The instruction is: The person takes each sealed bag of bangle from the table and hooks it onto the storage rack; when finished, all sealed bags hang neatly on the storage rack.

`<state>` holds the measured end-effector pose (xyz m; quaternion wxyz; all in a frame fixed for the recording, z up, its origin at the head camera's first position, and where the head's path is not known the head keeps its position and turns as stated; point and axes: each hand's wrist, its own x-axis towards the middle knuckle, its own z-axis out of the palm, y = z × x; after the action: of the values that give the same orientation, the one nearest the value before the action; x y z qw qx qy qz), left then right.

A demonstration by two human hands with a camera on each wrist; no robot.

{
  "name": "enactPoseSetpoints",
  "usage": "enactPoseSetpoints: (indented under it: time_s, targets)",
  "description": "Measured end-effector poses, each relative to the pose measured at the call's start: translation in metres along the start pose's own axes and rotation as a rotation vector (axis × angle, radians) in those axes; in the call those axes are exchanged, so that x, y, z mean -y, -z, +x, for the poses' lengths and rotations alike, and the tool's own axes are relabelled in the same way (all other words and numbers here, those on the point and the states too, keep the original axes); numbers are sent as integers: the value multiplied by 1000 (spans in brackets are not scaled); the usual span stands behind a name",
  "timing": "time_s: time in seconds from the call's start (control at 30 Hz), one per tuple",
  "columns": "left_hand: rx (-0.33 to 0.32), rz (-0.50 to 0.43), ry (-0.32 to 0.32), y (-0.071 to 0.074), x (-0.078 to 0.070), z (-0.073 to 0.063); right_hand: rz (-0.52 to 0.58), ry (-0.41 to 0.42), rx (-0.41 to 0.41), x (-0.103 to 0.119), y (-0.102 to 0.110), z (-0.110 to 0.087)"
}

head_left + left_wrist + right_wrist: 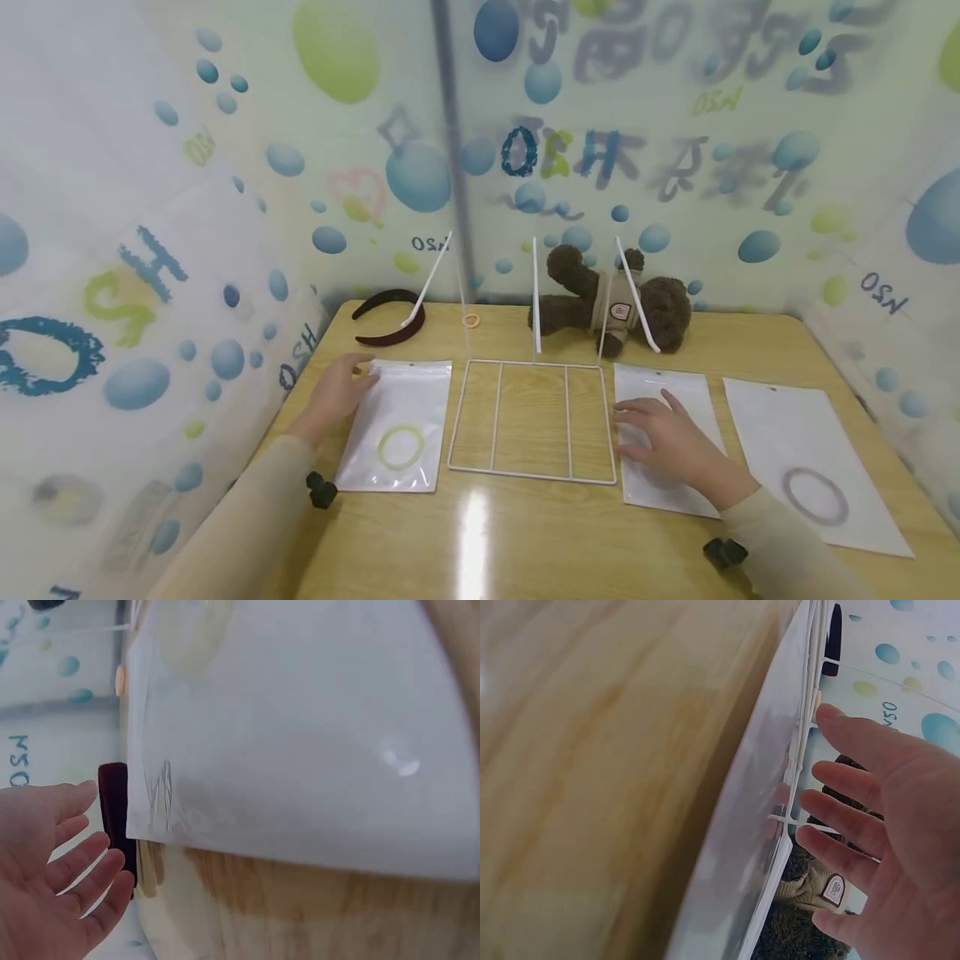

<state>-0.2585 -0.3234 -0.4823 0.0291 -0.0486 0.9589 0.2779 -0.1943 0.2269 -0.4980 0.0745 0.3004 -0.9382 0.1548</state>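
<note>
My left hand (340, 393) is at the upper left corner of a white zip pouch (375, 425), its fingers loosely bent. A pale yellow-green ring (401, 447) shows on that pouch; whether inside or on top, I cannot tell. In the left wrist view the fingers hold nothing, near the dark headband (114, 799). My right hand (667, 435) hovers over a second white pouch (645, 492) with fingers spread, beside a white wire rack (532, 477). The right wrist view shows nothing gripped. A third white pouch (780, 417) with a grey ring (815, 496) lies farther right.
At the back of the wooden table (540, 542) lie a dark headband (393, 335), a small orange ring (471, 320) and a brown teddy bear (663, 312) on its side. Thin white uprights rise from the rack. Patterned curtains (480, 192) enclose the table at the back and sides.
</note>
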Motion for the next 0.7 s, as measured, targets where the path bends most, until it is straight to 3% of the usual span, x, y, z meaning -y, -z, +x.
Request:
enactPoseSetpoints:
  time_s: [0.27, 0.7]
  targets:
    - [52, -17, 24, 3, 7, 33, 17, 74, -37, 2, -1, -3]
    - [86, 59, -10, 1, 13, 46, -33, 56, 24, 4, -5, -2]
